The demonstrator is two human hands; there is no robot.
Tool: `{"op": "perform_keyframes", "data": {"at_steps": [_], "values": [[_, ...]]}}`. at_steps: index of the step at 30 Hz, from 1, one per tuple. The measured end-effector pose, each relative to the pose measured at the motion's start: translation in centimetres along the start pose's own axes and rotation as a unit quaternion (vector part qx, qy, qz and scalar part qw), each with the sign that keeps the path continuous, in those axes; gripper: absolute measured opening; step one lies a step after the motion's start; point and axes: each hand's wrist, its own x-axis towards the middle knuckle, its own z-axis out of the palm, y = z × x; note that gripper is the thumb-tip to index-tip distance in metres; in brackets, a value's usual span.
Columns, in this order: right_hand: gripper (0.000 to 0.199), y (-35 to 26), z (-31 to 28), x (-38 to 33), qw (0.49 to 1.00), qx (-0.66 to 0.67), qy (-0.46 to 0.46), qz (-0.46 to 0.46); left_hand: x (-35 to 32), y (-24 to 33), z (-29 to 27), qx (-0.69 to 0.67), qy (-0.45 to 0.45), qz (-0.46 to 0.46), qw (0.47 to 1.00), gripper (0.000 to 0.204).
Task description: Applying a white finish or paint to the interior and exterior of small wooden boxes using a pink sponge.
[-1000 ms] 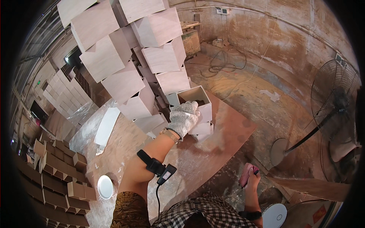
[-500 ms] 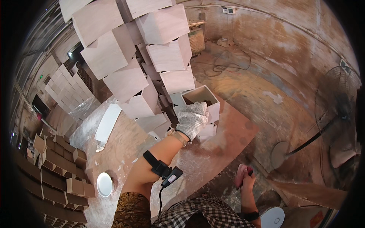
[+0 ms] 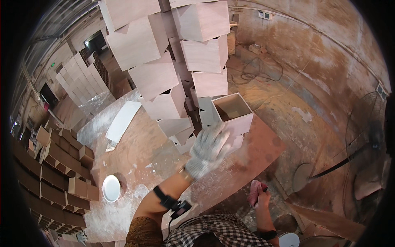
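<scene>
An open-topped, pale wooden box (image 3: pixel 240 122) stands on the low end of the stack, and its brown inside shows. My left hand (image 3: pixel 209 147), in a grey-white knit glove, is just in front of the box with fingers apart and nothing in it. Motion smears the glove a little, and whether its fingertips touch the box I cannot tell. Low at my right side, my right hand (image 3: pixel 262 198) is bare and closed round a pinkish-red pad (image 3: pixel 254 193) with a dark end. Its exact kind is unclear.
Tall stacks of pale boxes (image 3: pixel 152 78) rise ahead on a dusty board table (image 3: pixel 255 144). A white bowl (image 3: pixel 111 188) and a white panel (image 3: pixel 122 120) lie to the left, beyond them brown boxes (image 3: pixel 53 173). A pedestal fan (image 3: pixel 364 136) stands right.
My left hand has let go of the box's near wall and drawn back toward me, its fingers opening. The right hand has shifted slightly left with the pad. The view has turned a little.
</scene>
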Motion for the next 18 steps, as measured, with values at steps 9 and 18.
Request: {"op": "perform_keyframes", "data": {"at_steps": [9,18], "values": [[0.046,1.3,3.2,0.3,0.967,0.119,-0.171,0.148,-27.8,-0.6,-5.4,-0.003,-0.327,-0.169,0.930,0.032],[0.040,5.2,13.3,-4.1,0.930,0.053,-0.254,0.261,-40.6,4.7,-10.3,-0.136,-0.003,-0.563,0.815,0.018]]}}
